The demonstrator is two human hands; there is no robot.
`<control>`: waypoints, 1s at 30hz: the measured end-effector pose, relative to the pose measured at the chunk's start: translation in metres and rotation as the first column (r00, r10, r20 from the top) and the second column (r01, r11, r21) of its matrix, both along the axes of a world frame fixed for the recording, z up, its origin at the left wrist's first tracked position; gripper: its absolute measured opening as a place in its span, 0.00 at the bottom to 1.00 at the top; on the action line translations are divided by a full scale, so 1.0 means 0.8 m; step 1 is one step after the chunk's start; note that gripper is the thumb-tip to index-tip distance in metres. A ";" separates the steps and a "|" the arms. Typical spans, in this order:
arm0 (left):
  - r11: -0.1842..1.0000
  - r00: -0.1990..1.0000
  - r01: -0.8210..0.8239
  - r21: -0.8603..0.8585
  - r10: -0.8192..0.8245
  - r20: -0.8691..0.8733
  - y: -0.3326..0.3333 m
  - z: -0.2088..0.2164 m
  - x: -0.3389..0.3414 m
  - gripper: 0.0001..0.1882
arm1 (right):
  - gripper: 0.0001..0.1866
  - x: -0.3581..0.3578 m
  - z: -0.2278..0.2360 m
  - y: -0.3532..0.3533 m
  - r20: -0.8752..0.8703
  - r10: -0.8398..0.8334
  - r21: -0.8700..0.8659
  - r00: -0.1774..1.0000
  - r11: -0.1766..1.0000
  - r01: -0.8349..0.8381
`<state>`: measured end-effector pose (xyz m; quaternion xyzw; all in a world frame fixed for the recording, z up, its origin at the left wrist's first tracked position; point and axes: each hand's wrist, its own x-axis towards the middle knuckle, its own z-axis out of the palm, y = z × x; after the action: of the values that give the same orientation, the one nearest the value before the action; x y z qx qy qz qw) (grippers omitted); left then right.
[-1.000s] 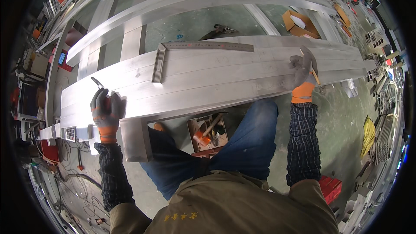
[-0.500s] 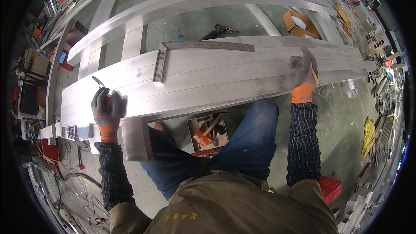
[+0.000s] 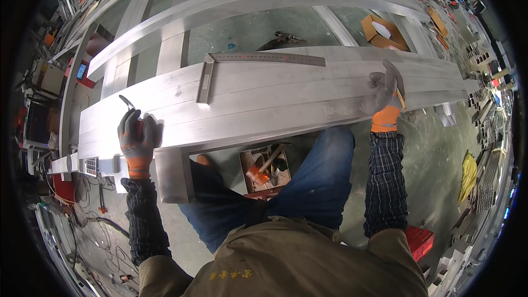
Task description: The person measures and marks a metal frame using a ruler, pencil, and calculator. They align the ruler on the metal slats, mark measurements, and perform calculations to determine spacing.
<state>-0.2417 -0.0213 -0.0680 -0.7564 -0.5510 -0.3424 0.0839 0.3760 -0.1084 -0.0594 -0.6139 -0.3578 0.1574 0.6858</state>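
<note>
**Gloved hands at both ends of aluminium beam stack**

The long aluminium beam (image 3: 264, 104) lies crosswise before the person, its long axis running left to right, resting on a frame of similar rails (image 3: 242, 0). The hands are set well apart. The left hand (image 3: 137, 137), in a grey and orange glove, is closed on a small dark-tipped tool (image 3: 127, 102) at the beam's left end. The right hand (image 3: 386, 96) grips a thin curved metal piece (image 3: 397, 77) against the beam's right part. A steel square (image 3: 253, 60) lies flat on the upper face, between the hands, nearer the left. Surfaces are brushed, matt, straight-edged. An open toolbox (image 3: 264, 168) sits on the floor below.
</note>
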 end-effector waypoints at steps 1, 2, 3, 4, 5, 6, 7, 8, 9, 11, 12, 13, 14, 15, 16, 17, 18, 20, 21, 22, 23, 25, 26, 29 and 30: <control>1.000 1.000 -0.002 0.003 0.002 0.007 -0.001 0.001 0.000 0.19 | 0.28 -0.001 -0.001 0.003 -0.013 0.000 -0.004 1.000 1.000 0.000; 1.000 1.000 -0.004 0.007 0.004 0.013 -0.001 0.002 0.002 0.19 | 0.29 -0.002 0.000 0.004 0.009 -0.004 -0.031 1.000 1.000 0.004; 1.000 1.000 -0.008 0.010 0.008 0.020 -0.002 0.003 0.004 0.19 | 0.30 -0.001 0.002 0.003 0.032 -0.006 -0.057 0.999 0.998 0.008; 1.000 1.000 -0.009 0.003 0.009 0.016 -0.003 0.005 0.003 0.19 | 0.30 0.000 0.002 0.004 0.052 -0.002 -0.081 0.999 0.997 0.007; 1.000 1.000 -0.008 0.000 0.008 0.014 -0.003 0.005 0.004 0.19 | 0.29 0.006 -0.009 0.004 -0.203 0.020 0.051 0.979 0.999 -0.010; 1.000 1.000 -0.008 -0.004 0.008 0.013 -0.002 0.006 0.005 0.18 | 0.28 0.015 -0.027 0.002 -0.440 0.077 0.179 0.894 0.984 0.003; 1.000 1.000 -0.018 -0.016 0.019 0.013 -0.003 0.008 0.006 0.19 | 0.26 0.017 -0.035 0.004 -0.387 0.092 0.172 0.917 0.985 -0.027; 0.999 0.999 -0.024 -0.046 0.026 0.039 -0.005 0.013 0.011 0.19 | 0.25 0.016 -0.036 0.004 -0.330 0.106 0.167 0.938 0.985 -0.052; 0.999 1.000 -0.004 -0.046 0.004 0.014 -0.005 0.015 0.011 0.19 | 0.23 0.017 -0.036 0.001 0.045 0.086 0.022 0.995 0.996 -0.087; 0.999 0.999 0.023 -0.049 -0.025 -0.048 -0.005 0.024 0.012 0.19 | 0.21 -0.016 -0.009 0.007 0.049 0.185 -0.051 0.982 0.982 -0.183; 0.998 0.998 0.011 -0.064 -0.015 -0.068 -0.005 0.027 0.012 0.19 | 0.22 -0.038 0.000 0.015 0.257 0.239 -0.058 0.936 0.971 -0.232; 0.997 0.997 0.013 -0.079 -0.019 -0.075 -0.003 0.031 0.011 0.19 | 0.22 -0.053 0.007 0.021 0.454 0.271 -0.067 0.848 0.960 -0.271; 0.995 0.997 0.027 -0.098 -0.035 -0.076 0.001 0.031 0.012 0.19 | 0.24 -0.065 0.010 0.036 0.282 0.426 -0.112 0.860 0.905 -0.411; 0.995 0.997 0.016 -0.099 -0.023 -0.069 0.001 0.028 0.013 0.19 | 0.27 -0.078 0.012 0.052 0.090 0.542 -0.139 0.836 0.838 -0.528; 0.996 0.997 0.000 -0.090 -0.007 -0.081 -0.002 0.028 0.009 0.20 | 0.29 -0.107 0.031 0.067 0.336 0.541 -0.317 0.771 0.836 -0.448; 0.996 0.997 -0.010 -0.089 0.003 -0.081 -0.002 0.025 0.006 0.20 | 0.30 -0.127 0.039 0.085 0.471 0.559 -0.415 0.683 0.823 -0.387; 0.996 0.997 -0.014 -0.089 0.007 -0.077 -0.001 0.023 0.006 0.20 | 0.32 -0.145 0.049 0.102 0.594 0.569 -0.490 0.568 0.817 -0.305; 0.996 0.997 -0.007 -0.085 0.000 -0.074 -0.001 0.024 0.010 0.20 | 0.34 -0.163 0.045 0.137 0.614 0.643 -0.593 0.457 0.758 -0.270; 0.996 0.997 -0.007 -0.084 0.000 -0.072 -0.001 0.027 0.012 0.20 | 0.34 -0.173 0.047 0.148 0.595 0.687 -0.658 0.417 0.714 -0.238; 0.996 0.998 -0.003 -0.085 -0.002 -0.059 -0.003 0.028 0.014 0.20 | 0.35 -0.181 0.047 0.157 0.568 0.733 -0.721 0.373 0.663 -0.204; 0.996 0.999 0.001 -0.087 -0.005 -0.046 -0.005 0.031 0.016 0.20 | 0.30 -0.187 0.043 0.159 0.676 0.673 -0.646 0.299 0.737 -0.199; 0.997 0.999 0.016 -0.076 -0.019 -0.033 -0.006 0.035 0.019 0.20 | 0.27 -0.182 0.044 0.180 0.596 0.745 -0.701 0.298 0.665 -0.259; 0.997 0.999 0.022 -0.075 -0.024 -0.039 -0.006 0.034 0.017 0.21 | 0.25 -0.182 0.046 0.189 0.553 0.779 -0.726 0.295 0.624 -0.288; 0.997 0.998 0.024 -0.073 -0.028 -0.055 -0.009 0.031 0.010 0.23 | 0.21 -0.192 0.060 0.195 0.471 0.813 -0.770 0.344 0.568 -0.289; 0.997 0.998 0.016 -0.079 -0.020 -0.053 -0.012 0.033 0.009 0.23 | 0.20 -0.191 0.048 0.208 0.471 0.799 -0.735 0.373 0.589 -0.335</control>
<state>-0.2345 -0.0311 -0.0419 -0.7730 -0.5546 -0.3010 0.0658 0.2234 0.0577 -0.0209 -0.6047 -0.7523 0.2069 0.1599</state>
